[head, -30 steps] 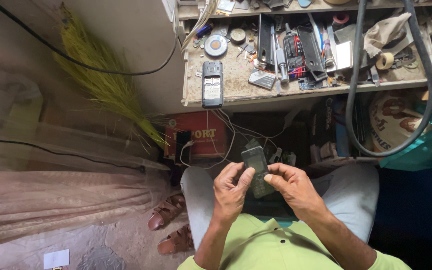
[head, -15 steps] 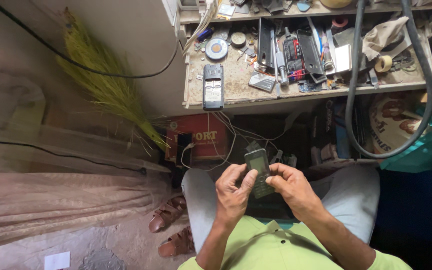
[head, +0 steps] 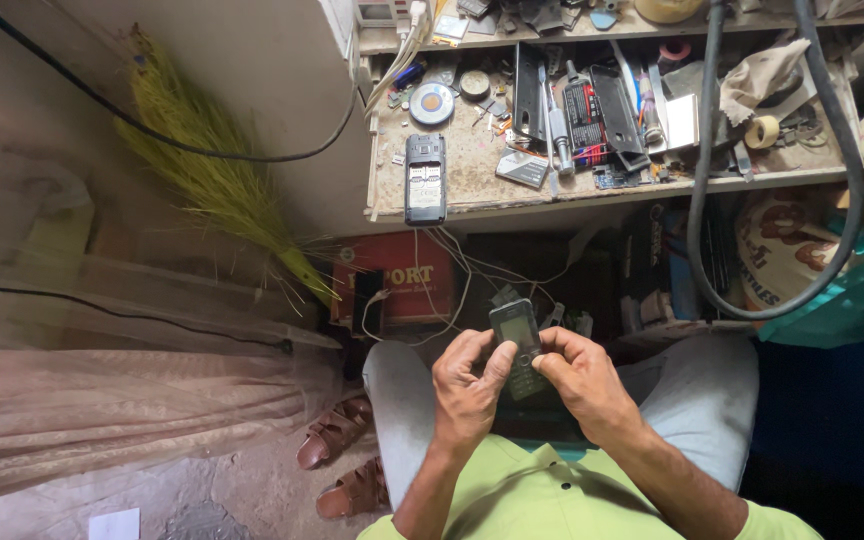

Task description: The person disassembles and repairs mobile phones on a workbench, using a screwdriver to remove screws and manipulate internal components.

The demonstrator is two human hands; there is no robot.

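Thumbs of left hand (head: 467, 390) and right hand (head: 582, 380) press keypad phone (head: 518, 345).

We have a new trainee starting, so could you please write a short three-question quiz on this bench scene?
1. True or false: the dark keypad phone is held by both the left hand and the right hand.
2. Where does the opened phone with its back cover off lie?
A. On the workbench
B. On the person's lap
C. On the floor
3. What lies on the ground left of the person's knee?

Key
1. True
2. A
3. Brown sandals
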